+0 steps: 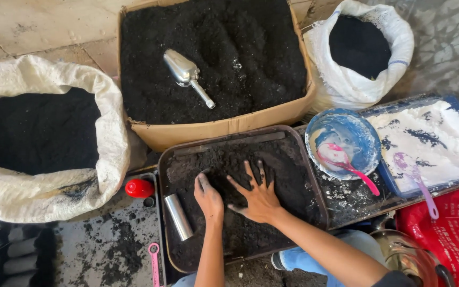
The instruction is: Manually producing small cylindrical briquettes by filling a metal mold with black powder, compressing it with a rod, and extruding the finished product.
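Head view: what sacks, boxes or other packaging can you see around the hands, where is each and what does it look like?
Left sack: white woven, rolled rim, dark soil, far left.
Cardboard box: brown, open, soil-filled, top centre, metal scoop inside.
Right sack: smaller, white woven, top right.
Red bag: printed plastic, bottom right.
No screens or signs.

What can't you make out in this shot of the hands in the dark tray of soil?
Head view:
- Left hand: its fingertips are curled into the soil.
- Dark rectangular tray: near edge hidden behind both forearms.
- Pink measuring spoon: cut off by the bottom edge.
- Glass jar: contents blurred.
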